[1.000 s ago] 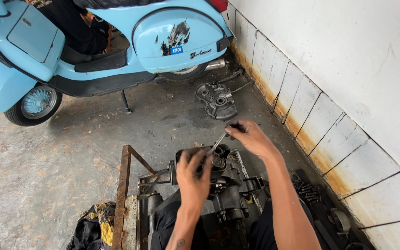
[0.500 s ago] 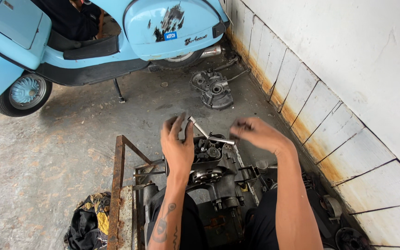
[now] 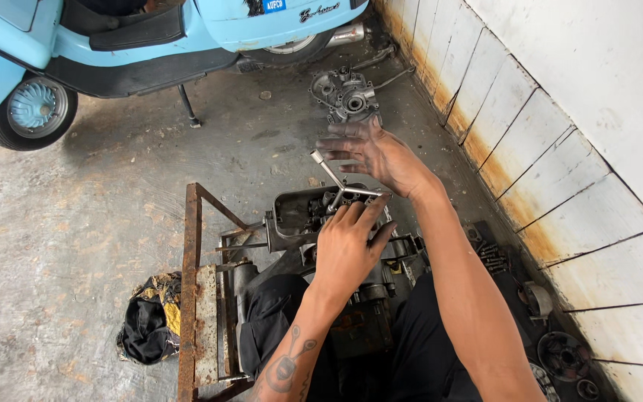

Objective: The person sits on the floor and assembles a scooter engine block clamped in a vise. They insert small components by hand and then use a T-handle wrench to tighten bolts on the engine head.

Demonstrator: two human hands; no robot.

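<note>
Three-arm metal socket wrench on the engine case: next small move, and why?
Probably close the right hand on the silver three-arm metal socket wrench. That hand hovers open just above it, not gripping, while the left hand already rests its fingers at the wrench hub on the dark grey engine case.

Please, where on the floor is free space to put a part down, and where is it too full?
Bare concrete lies left of the rusty frame, up to the scooter wheel, and between the frame and the engine cover. Crowded: the wall side, where loose parts lie, and the engine under both hands.

A silver three-armed wrench [image 3: 338,184] stands tilted on a greasy dark engine block [image 3: 314,223].
</note>
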